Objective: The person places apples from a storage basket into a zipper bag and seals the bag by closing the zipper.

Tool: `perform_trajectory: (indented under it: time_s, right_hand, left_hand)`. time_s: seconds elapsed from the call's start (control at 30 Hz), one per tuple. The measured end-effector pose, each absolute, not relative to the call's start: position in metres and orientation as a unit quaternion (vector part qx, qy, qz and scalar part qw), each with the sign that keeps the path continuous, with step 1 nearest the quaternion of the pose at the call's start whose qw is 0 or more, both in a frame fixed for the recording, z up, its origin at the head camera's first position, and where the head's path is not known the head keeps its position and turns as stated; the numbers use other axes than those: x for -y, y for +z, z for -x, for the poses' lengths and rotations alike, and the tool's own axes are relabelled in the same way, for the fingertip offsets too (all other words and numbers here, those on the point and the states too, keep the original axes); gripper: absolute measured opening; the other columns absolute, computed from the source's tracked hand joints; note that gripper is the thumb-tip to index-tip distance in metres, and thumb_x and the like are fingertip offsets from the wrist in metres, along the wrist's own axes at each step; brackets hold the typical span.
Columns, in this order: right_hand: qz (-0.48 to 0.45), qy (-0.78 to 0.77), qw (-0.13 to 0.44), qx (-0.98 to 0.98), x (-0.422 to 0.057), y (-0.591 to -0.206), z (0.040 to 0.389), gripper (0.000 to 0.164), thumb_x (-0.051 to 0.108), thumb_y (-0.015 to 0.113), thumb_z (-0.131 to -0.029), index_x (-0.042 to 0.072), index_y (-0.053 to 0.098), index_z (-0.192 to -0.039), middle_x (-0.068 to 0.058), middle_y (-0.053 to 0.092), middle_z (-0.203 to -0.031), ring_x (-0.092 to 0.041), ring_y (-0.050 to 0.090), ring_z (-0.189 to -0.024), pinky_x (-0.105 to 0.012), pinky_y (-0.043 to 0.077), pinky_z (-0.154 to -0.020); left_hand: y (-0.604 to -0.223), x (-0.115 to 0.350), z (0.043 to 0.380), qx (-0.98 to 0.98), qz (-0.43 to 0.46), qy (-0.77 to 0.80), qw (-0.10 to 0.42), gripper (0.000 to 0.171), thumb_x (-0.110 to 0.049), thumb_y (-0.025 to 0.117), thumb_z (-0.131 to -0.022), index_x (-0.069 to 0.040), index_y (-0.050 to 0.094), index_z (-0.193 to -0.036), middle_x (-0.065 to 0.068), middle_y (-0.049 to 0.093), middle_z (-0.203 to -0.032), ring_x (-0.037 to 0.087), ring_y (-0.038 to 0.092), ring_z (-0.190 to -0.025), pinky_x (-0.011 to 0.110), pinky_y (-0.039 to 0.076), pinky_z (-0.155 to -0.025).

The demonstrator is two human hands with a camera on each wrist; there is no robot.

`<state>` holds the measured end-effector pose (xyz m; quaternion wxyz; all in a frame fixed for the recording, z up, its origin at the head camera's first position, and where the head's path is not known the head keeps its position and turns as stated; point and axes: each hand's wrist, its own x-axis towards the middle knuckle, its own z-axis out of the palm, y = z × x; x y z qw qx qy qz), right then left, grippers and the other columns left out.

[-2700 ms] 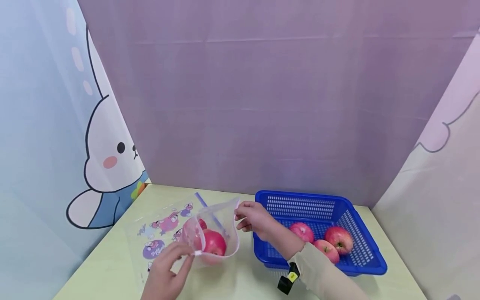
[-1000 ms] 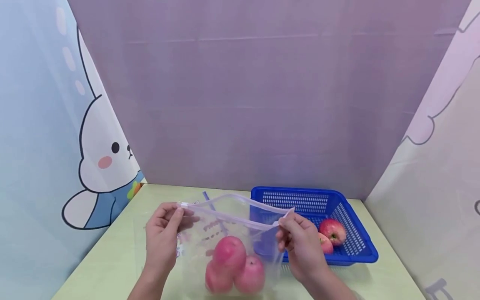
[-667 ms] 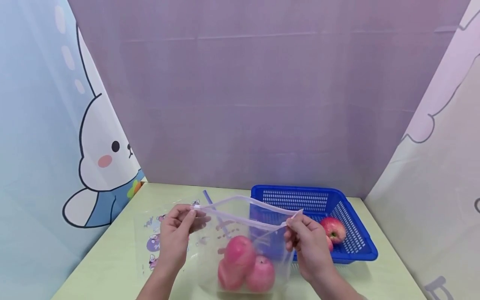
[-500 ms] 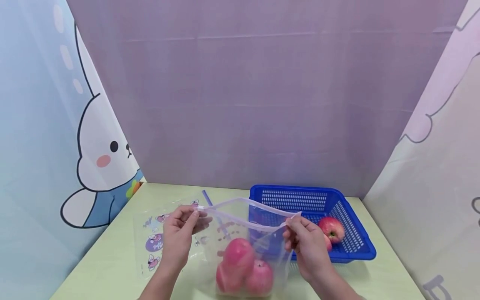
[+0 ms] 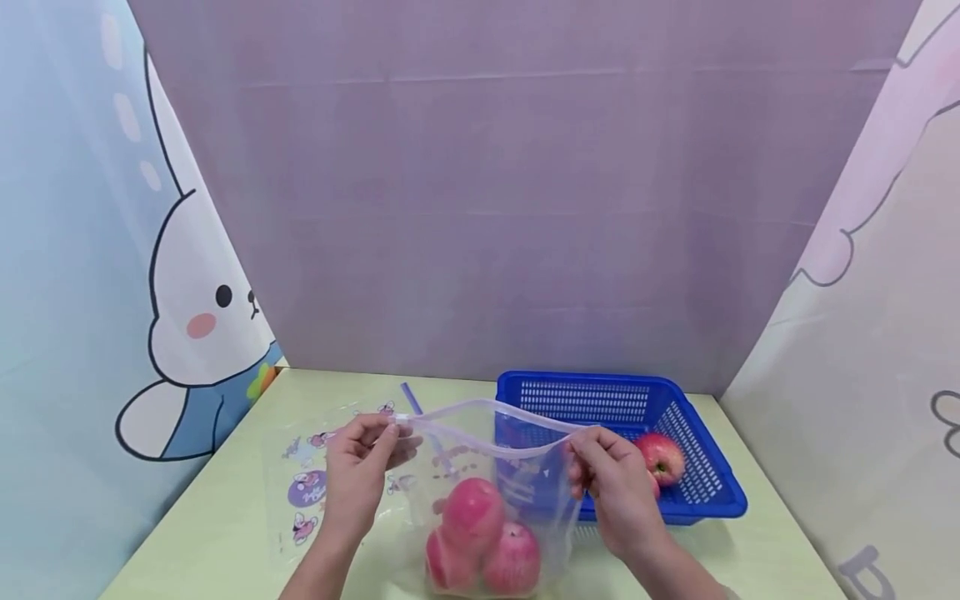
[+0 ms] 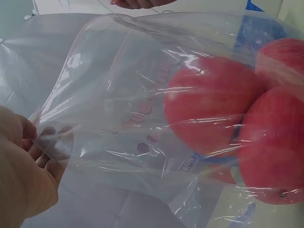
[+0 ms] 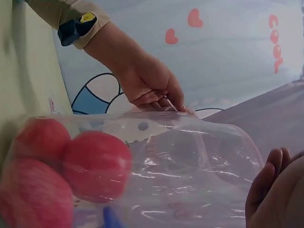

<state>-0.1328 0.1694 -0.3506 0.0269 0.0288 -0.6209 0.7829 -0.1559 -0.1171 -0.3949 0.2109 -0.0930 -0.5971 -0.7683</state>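
Note:
A clear zip bag (image 5: 517, 452) with a pale lilac rim hangs between my hands, its mouth spread sideways and parted. My left hand (image 5: 360, 467) pinches the left end of the rim, beside a white slider (image 5: 402, 418). At the opposite end, my right hand (image 5: 613, 479) pinches the rim between thumb and fingers. Three red apples (image 5: 474, 512) sit bunched at the bag's bottom. The left wrist view shows these apples (image 6: 213, 104) through the film, with my left hand (image 6: 28, 166) at the left edge. Some fingers are hidden behind the film.
A blue basket (image 5: 585, 377) stands at the back right, with apples (image 5: 662, 458) partly hidden by my right hand. On the table's left lies a flat printed clear bag (image 5: 281, 500). A purple strip (image 5: 411, 400) lies near it. Curtains border the table.
Since the oldest frame, the bag has turned its front towards me and its mouth has stretched wider. My right hand shifted from the back rim to the right end. Lately, only slight movement.

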Motion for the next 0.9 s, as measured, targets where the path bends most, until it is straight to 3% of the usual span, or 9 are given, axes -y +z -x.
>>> perform_trajectory:
  time_s: [0.27, 0.43, 0.53, 0.73, 0.9]
  right_hand:
    - [-0.342, 0.694, -0.003, 0.633, -0.151, -0.336, 0.126, 0.012, -0.002, 0.053, -0.097, -0.002, 0.064, -0.094, -0.01, 0.067, -0.082, -0.016, 0.059, -0.061, -0.027, 0.052, -0.052]
    - [-0.344, 0.623, 0.024, 0.702, -0.119, -0.326, 0.123, 0.007, 0.006, 0.065, -0.093, 0.008, 0.07, -0.097, -0.008, 0.069, -0.094, -0.019, 0.064, -0.077, -0.028, 0.055, -0.065]
    - [-0.342, 0.579, 0.07, 0.737, -0.102, -0.326, 0.127, 0.01, 0.009, 0.07, -0.089, 0.015, 0.071, -0.098, 0.002, 0.069, -0.1, -0.016, 0.065, -0.088, -0.031, 0.056, -0.076]
    - [-0.385, 0.495, 0.181, 0.758, -0.082, -0.336, 0.155, 0.021, 0.007, 0.073, -0.086, 0.016, 0.07, -0.106, 0.009, 0.067, -0.104, -0.013, 0.061, -0.088, -0.03, 0.055, -0.072]
    - [-0.396, 0.457, 0.199, 0.771, -0.074, -0.339, 0.174, 0.019, 0.012, 0.072, -0.089, 0.016, 0.071, -0.107, 0.011, 0.064, -0.106, -0.009, 0.059, -0.089, -0.028, 0.055, -0.071]
  left_hand:
    - [-0.392, 0.106, 0.157, 0.614, 0.106, -0.751, 0.216, 0.015, -0.002, 0.064, -0.093, 0.009, 0.058, -0.101, 0.025, 0.067, -0.09, 0.029, 0.071, -0.08, 0.041, 0.057, -0.07]
    - [-0.391, 0.1, 0.154, 0.62, 0.119, -0.741, 0.229, 0.013, -0.004, 0.065, -0.093, 0.005, 0.06, -0.101, 0.024, 0.066, -0.09, 0.028, 0.071, -0.079, 0.04, 0.057, -0.07]
    - [-0.391, 0.1, 0.153, 0.62, 0.13, -0.738, 0.233, 0.015, -0.006, 0.065, -0.093, 0.005, 0.06, -0.102, 0.025, 0.066, -0.091, 0.029, 0.071, -0.08, 0.04, 0.057, -0.07]
    - [-0.391, 0.1, 0.151, 0.627, 0.156, -0.725, 0.238, 0.012, -0.006, 0.064, -0.093, 0.004, 0.062, -0.101, 0.023, 0.066, -0.091, 0.031, 0.071, -0.081, 0.04, 0.057, -0.071]
    - [-0.393, 0.102, 0.15, 0.64, 0.186, -0.702, 0.254, 0.008, -0.001, 0.062, -0.094, 0.002, 0.064, -0.101, 0.02, 0.065, -0.093, 0.031, 0.07, -0.082, 0.039, 0.057, -0.071]
